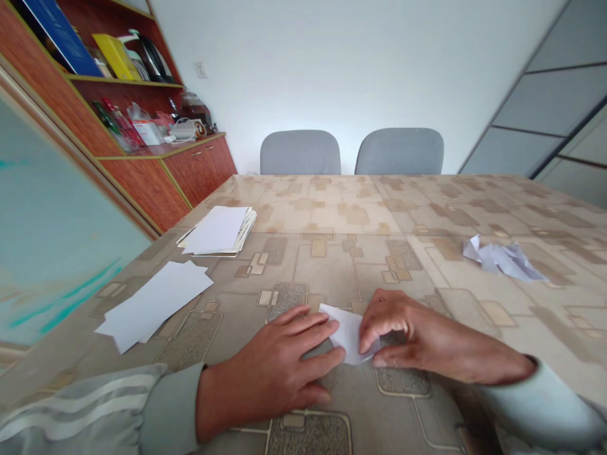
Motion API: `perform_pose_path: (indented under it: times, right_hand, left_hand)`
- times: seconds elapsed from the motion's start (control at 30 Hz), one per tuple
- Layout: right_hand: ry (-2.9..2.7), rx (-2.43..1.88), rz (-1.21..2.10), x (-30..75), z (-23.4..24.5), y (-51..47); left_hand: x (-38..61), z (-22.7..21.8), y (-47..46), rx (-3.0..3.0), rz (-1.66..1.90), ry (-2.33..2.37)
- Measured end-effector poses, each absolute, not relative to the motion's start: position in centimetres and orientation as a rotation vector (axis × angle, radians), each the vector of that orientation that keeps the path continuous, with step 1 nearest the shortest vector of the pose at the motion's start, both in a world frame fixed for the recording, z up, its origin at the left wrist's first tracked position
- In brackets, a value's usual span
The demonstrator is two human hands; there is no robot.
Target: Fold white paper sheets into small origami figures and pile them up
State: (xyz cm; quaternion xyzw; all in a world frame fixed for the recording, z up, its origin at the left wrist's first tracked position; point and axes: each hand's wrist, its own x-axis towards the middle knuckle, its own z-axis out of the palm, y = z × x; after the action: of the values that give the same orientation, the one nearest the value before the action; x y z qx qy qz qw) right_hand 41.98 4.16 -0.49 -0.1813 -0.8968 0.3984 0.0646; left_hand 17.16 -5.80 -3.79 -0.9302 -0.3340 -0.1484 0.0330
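A small piece of white paper [349, 332] lies on the patterned table [332, 265] between my hands; it looks folded. My left hand [289, 354] rests flat with its fingers stretched out, the fingertips touching the paper's left edge. At the paper's right side, my right hand [396, 332] has its fingers curled down on it, thumb and fingertips pinching the right corner. Part of that corner is hidden behind the fingers.
Loose white sheets [156, 300] lie at the left, with a thicker paper stack [218, 229] behind them. Crumpled or folded white papers [505, 258] sit on the right. Two grey chairs [300, 151] stand beyond the far edge, and a wooden cabinet [194, 170] at the back left.
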Motion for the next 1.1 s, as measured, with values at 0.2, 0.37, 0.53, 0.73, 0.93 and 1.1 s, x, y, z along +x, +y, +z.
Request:
perform_pose_path:
  times: [0.2, 0.37, 0.53, 0.73, 0.93, 1.1]
  right_hand:
    - [-2.641, -0.607, 1.083, 40.9, -1.3, 3.9]
    - [-2.556, -0.835, 0.880, 39.8, -3.1, 3.8]
    - [-2.540, -0.882, 0.793, 39.5, -3.8, 3.7]
    - [-2.536, -0.867, 0.740, 39.4, -4.2, 3.6]
    - [-2.596, -0.859, 0.648, 39.3, -4.2, 3.5]
    - [-2.735, -0.904, 0.465, 39.3, -3.1, 2.7]
  left_hand:
    - [16.8, -3.6, -6.5, -2.892, -0.345, -1.048]
    - [16.8, -3.9, -6.2, -2.994, -0.369, -1.109]
    - [16.7, -3.5, -6.3, -3.071, -0.446, -1.126]
    - [17.1, -2.8, -6.6, -3.096, -0.434, -1.195]
    - [17.1, -3.3, -6.6, -3.079, -0.289, -1.178]
    - [17.0, -3.4, -6.8, -3.070, -0.250, -1.167]
